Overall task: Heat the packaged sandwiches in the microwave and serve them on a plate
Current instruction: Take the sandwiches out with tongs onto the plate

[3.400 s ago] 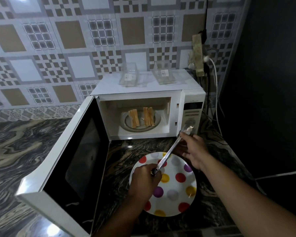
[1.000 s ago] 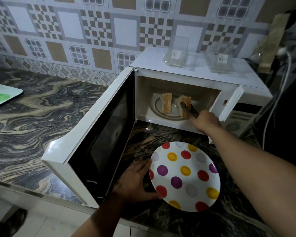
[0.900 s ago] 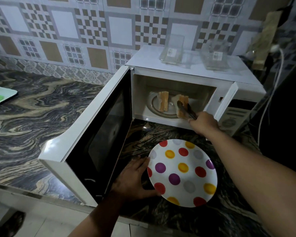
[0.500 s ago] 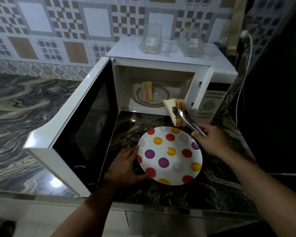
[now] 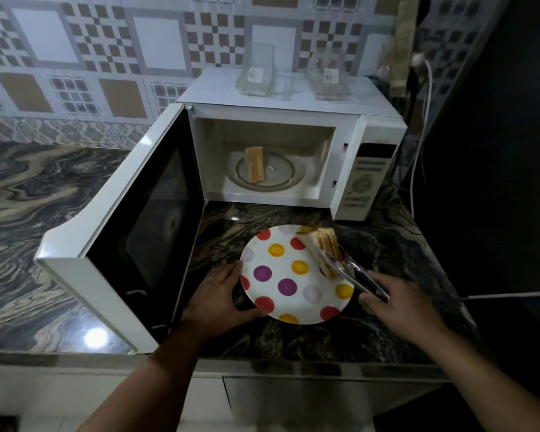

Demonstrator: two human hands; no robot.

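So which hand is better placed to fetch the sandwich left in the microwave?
Right. The right hand grips the tongs; the left hand steadies the plate, and the sandwich sits on the turntable.

Patterned tile wall [image 5: 106, 57] behind a dark marbled countertop [image 5: 28, 198]

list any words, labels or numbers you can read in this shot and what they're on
None can be read.
Left clear container on the microwave: white sticker, print too small.
Right clear container: white sticker, also blurred.
Microwave control panel: rows of markings and a dial, too blurred to read.
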